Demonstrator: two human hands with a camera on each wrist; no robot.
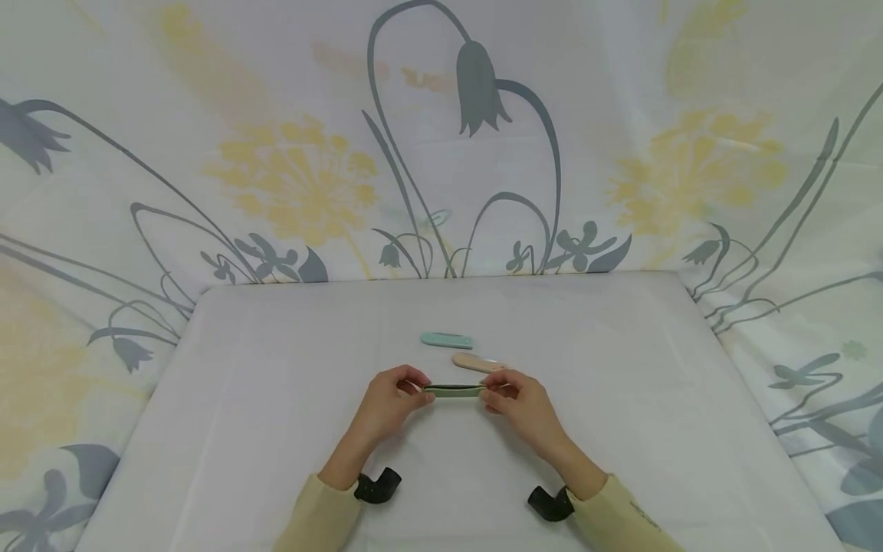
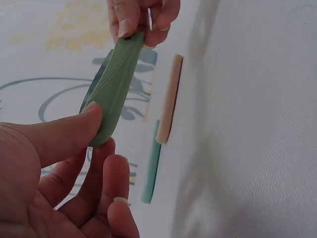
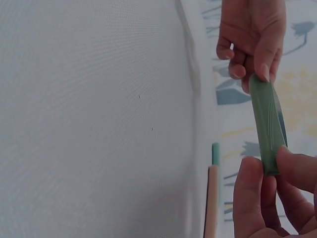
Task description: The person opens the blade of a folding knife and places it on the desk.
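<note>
A slim green folding knife (image 1: 454, 392) is held up level between both hands over the white table. My left hand (image 1: 392, 400) pinches one end between thumb and fingers. At the other end, near a small dark hole, my right hand (image 1: 526, 406) pinches it the same way. Along one long side of the handle a thin dark blade edge (image 2: 95, 82) shows in the left wrist view. Grooved lines run down the green face (image 3: 267, 116) in the right wrist view. Just beyond the hands lie a peach folding knife (image 1: 476, 363) and a teal one (image 1: 447, 340).
The white-covered table (image 1: 276, 429) ends at a back edge against a floral cloth (image 1: 428, 176), which also hangs at both sides. A black curved wrist piece (image 1: 379, 486) sits at the left cuff, another (image 1: 549, 504) at the right.
</note>
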